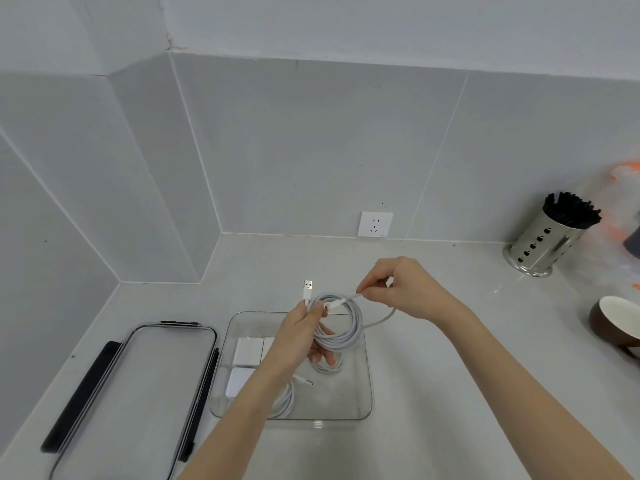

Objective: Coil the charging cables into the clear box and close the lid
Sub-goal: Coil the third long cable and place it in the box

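My left hand [304, 336] grips a coiled white charging cable [346, 327] above the clear box [367, 382], its USB plug [308, 288] sticking up past my fingers. My right hand [398, 285] pinches the cable's free end and holds it across the coil. Inside the box lie white chargers [246, 351] on the left and other coiled white cables [285, 401], partly hidden by my left forearm. The clear lid [138, 382] with black clips lies flat on the counter to the left of the box.
A steel holder full of black sticks [545, 237] stands at the back right. A brown bowl with a white inside [614, 323] sits at the right edge. A wall socket [375, 224] is behind the box. The counter meets tiled walls at the left and back.
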Action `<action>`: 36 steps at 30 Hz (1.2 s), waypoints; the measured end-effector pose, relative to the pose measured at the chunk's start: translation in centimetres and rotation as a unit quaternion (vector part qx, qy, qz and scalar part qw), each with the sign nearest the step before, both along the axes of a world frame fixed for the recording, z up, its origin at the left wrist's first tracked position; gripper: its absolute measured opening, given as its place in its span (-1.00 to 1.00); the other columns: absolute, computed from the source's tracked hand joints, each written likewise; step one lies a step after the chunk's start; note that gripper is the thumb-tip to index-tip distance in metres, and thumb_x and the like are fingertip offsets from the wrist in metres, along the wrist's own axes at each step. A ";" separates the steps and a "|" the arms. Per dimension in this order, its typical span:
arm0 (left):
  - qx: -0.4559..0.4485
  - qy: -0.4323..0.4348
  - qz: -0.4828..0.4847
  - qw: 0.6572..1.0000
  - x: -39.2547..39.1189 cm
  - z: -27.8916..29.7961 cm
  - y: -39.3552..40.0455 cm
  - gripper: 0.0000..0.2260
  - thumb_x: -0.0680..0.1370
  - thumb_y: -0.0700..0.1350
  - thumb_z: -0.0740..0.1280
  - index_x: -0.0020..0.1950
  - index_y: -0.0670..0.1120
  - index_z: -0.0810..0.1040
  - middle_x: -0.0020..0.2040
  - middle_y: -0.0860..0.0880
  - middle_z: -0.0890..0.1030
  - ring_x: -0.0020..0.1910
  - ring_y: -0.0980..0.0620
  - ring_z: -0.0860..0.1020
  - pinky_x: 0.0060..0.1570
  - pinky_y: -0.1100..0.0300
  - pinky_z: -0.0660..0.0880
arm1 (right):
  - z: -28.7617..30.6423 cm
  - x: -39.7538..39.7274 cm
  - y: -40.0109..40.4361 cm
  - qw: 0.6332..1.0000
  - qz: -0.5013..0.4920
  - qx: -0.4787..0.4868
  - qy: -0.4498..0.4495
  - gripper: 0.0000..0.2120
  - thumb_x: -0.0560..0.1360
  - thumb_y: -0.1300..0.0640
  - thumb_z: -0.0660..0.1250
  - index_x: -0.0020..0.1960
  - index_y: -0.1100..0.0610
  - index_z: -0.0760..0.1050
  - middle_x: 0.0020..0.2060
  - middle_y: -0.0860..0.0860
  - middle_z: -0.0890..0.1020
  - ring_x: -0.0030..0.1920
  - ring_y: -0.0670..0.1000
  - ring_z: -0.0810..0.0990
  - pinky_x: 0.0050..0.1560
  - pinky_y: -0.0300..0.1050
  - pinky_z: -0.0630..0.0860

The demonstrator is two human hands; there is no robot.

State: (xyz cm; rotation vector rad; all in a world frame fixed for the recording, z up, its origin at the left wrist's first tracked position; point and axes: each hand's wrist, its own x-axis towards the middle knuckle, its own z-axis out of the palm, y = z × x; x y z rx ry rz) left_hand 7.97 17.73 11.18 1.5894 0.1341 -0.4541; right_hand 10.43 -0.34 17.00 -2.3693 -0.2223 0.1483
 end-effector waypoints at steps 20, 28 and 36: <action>0.021 -0.086 -0.208 0.974 -0.9 2.3 0.1 -0.77 0.62 -0.02 0.09 -0.02 -0.14 0.43 -0.41 -0.07 0.60 -0.64 0.03 0.47 -0.62 0.29 0.24 | -4.0 -0.2 0.9 0.858 0.103 0.326 0.383 -0.64 0.31 0.12 0.37 0.07 0.24 0.53 -0.14 0.11 0.63 -0.07 0.09 0.60 0.06 -0.05 0.53; 0.084 -0.110 -0.242 0.960 -1.2 2.7 -0.3 -0.81 0.62 -0.03 0.09 -0.15 0.00 0.39 -0.37 -0.03 0.56 -0.65 0.13 0.45 -0.61 0.31 0.27 | -5.5 0.0 0.8 0.810 0.004 0.384 0.444 -0.69 0.45 0.01 0.24 -0.10 0.25 0.60 -0.24 0.15 0.64 -0.20 0.11 0.63 -0.10 0.00 0.60; 0.111 -0.138 -0.284 0.942 -2.0 3.4 -0.8 -0.81 0.62 -0.03 0.09 -0.18 0.06 0.38 -0.35 0.00 0.55 -0.63 0.23 0.45 -0.58 0.39 0.29 | -4.4 0.0 1.9 0.840 0.021 0.298 0.452 -0.66 0.47 0.30 0.20 -0.41 0.17 0.60 -0.47 0.06 0.63 -0.45 -0.02 0.61 -0.38 -0.15 0.59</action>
